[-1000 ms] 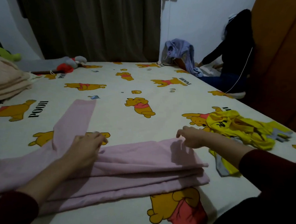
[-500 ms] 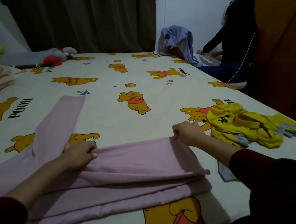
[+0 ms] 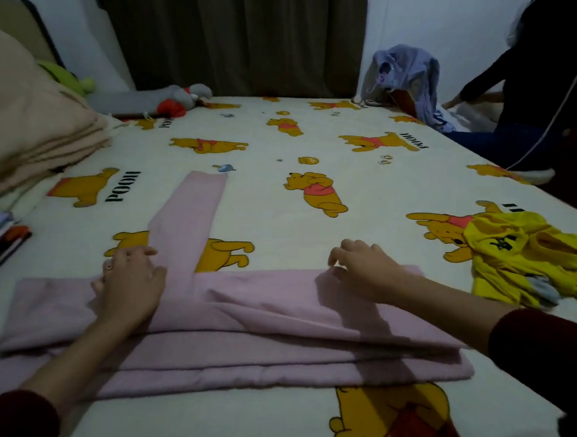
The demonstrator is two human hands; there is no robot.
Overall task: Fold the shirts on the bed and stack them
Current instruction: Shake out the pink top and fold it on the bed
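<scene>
A pink long-sleeved shirt [image 3: 240, 320] lies folded lengthwise across the near part of the bed [image 3: 318, 146], with one sleeve [image 3: 189, 212] pointing away from me. My left hand [image 3: 131, 283] lies flat on the shirt at the base of that sleeve. Farther right, my right hand [image 3: 361, 270] rests on the far edge of the folded layer, its fingers arched and loose. A crumpled yellow shirt [image 3: 527, 260] sits on the bed at the right, apart from both hands.
Folded beige bedding [image 3: 32, 128] is piled at the left edge. A grey and red plush toy [image 3: 183, 100] lies at the far side by the curtain. Purple-grey clothes [image 3: 404, 76] and a seated person [image 3: 537, 98] are at the back right.
The folded layer has been laid down flat. My right hand has loosened its grip on the edge, and my left hand has flattened onto the shirt. The camera has tilted slightly.
</scene>
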